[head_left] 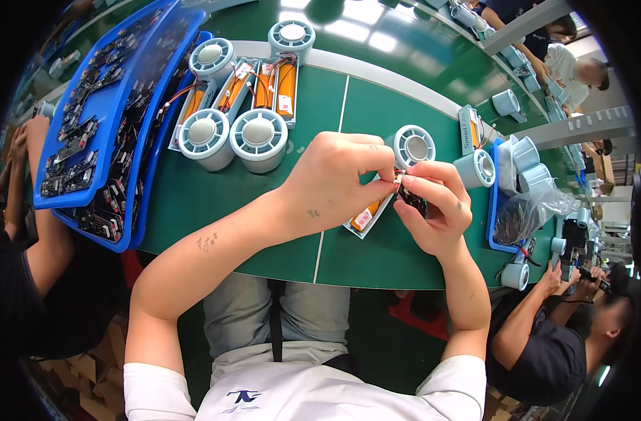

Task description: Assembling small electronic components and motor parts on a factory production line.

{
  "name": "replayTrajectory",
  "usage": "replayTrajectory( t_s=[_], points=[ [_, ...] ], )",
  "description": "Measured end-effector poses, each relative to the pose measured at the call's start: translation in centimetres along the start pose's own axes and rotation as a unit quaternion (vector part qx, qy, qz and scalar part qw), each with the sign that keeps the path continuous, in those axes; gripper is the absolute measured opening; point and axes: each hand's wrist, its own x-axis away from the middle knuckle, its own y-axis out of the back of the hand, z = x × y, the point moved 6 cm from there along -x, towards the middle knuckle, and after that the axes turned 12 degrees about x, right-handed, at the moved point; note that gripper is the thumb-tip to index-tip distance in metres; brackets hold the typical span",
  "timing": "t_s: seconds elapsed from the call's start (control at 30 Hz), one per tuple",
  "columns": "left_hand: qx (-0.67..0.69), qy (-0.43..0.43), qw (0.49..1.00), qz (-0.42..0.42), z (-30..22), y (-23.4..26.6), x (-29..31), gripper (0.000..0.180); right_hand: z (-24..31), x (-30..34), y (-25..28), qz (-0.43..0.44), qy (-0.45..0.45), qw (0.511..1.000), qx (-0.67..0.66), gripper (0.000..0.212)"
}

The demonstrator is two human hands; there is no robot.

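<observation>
My right hand point(440, 207) pinches a small black circuit board point(413, 201) between thumb and fingers. Against the board's upper edge, my left hand point(334, 175) is closed, thumb and forefinger pressed together on a small whitish wire connector point(398, 179). Whether the plug sits in the board cannot be made out. Below both hands lies an opened light-blue device, its round slotted head point(414, 145) pointing away from me. An orange battery pack point(367, 215) shows in its handle shell, partly hidden by my fingers.
Several similar opened devices point(261, 137) with orange batteries lie at the back left. Stacked blue trays point(142, 179) of circuit boards stand at far left. On the right are another device point(475, 167) and a blue bin point(494, 203) with housings and plastic bags. Co-workers sit on both sides.
</observation>
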Motion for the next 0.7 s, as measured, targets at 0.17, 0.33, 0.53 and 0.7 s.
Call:
replayTrajectory(
  t_s=[0.17,0.33,0.53,0.7],
  points=[
    [-0.004,-0.001,1.000,0.017,0.2,0.1,0.0,0.014,-0.3,-0.1,0.1,0.033,-0.004,0.999,-0.017,0.044],
    [0.014,0.010,0.999,0.030,0.3,0.2,0.1,0.014,-0.6,0.1,-0.1,0.070,-0.023,0.995,-0.068,0.045],
    [0.000,0.014,0.999,0.040,0.1,0.5,-0.3,0.014,-1.3,0.9,-0.6,0.071,-0.089,0.985,-0.130,0.045],
    [0.018,0.030,0.998,0.050,0.0,0.8,-0.6,0.016,-1.3,0.7,-0.6,0.084,-0.088,0.981,-0.154,0.046]
  ],
)
